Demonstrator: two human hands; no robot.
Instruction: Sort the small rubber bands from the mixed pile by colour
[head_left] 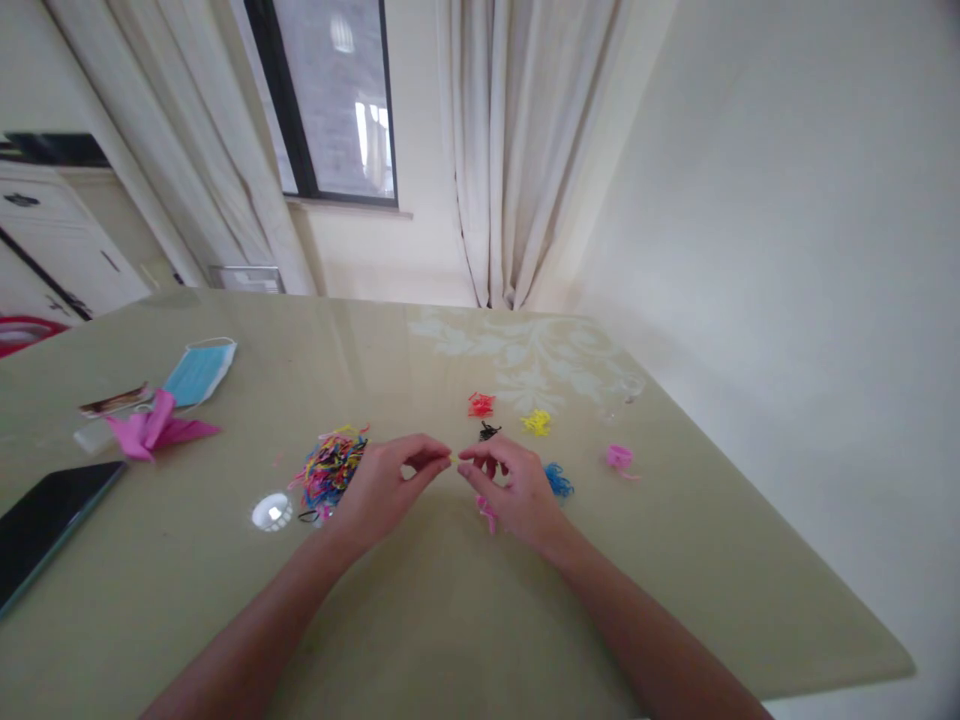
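Note:
My left hand [382,485] and my right hand [521,490] meet over the table, each pinched with thumb and forefinger. Between their fingertips is a tiny yellow rubber band [454,459], mostly hidden by the fingers. A mixed heap of coloured rubber bands [330,468] lies beside my left hand, partly behind it. Around my right hand are small one-colour piles: red bands [481,404], yellow bands [536,422], black bands [490,430], blue bands [558,480] and pink bands [487,512]. My right hand partly covers the black, blue and pink ones.
Farther right on the glossy table [675,580] sits a pink looped item [619,457]. On the left lie a dark phone [52,520], a folded pink paper shape [157,428] and a blue face mask [199,373]. A wall [810,300] borders the table's right side.

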